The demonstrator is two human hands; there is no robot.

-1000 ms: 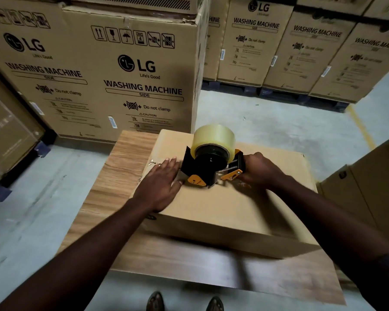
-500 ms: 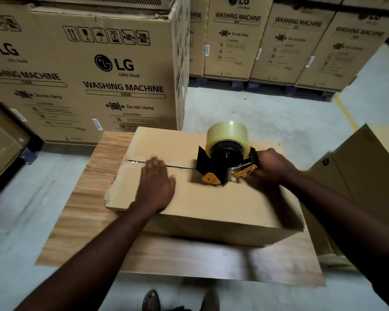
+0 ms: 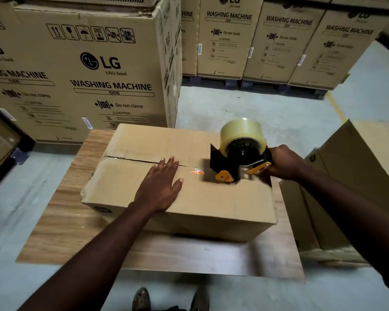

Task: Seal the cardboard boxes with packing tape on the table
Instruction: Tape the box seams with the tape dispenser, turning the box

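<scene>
Right grip (image 3: 283, 162) curled round handle of tape dispenser (image 3: 238, 158), holding it down on top of cardboard box (image 3: 211, 205) near the box's right end, over the centre seam (image 3: 130, 160). Left grip (image 3: 160, 187) lay flat, fingers straight, palm pressing the near flap beside the seam. Box stood on wooden bench (image 3: 76, 232). Clear tape roll (image 3: 243, 131) sat upright on dispenser. Washing-machine cartons (image 3: 99, 75) stood behind bench.
</scene>
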